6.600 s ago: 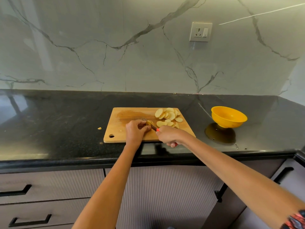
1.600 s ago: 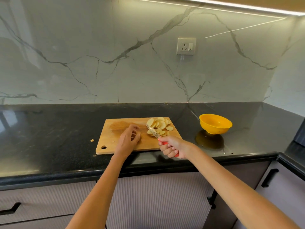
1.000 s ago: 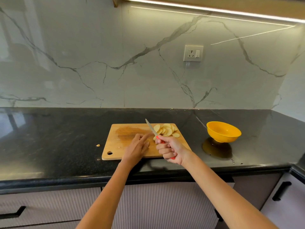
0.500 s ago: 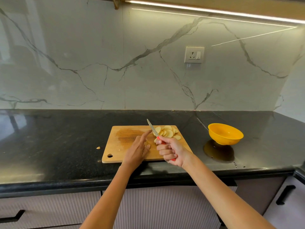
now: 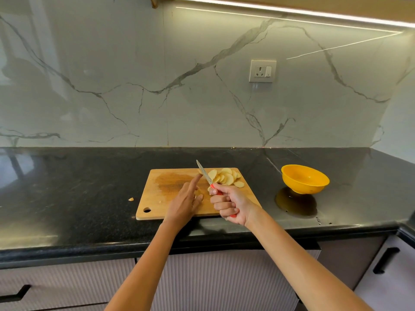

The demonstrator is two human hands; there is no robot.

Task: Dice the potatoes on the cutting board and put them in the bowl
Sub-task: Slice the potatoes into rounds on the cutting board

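A wooden cutting board [image 5: 161, 198] lies on the black counter. Round potato slices [image 5: 225, 177] are piled at its far right corner. My right hand [image 5: 230, 204] grips the red handle of a knife [image 5: 204, 172], blade raised and pointing away over the board. My left hand [image 5: 185, 199] hovers over the board's middle with the index finger stretched out, its tip touching the blade's side. A small potato piece lies half hidden under the left fingers. The yellow bowl [image 5: 304, 178] stands to the right of the board; no potato is visible in it.
A potato scrap [image 5: 131, 199] lies on the counter left of the board. A marble backsplash with a wall socket [image 5: 262, 71] rises behind. Drawers and cabinet fronts sit below the counter's front edge.
The knife has come up off the slices and now points up and away. My left index finger has stretched out to the blade. The slices stayed in their pile.
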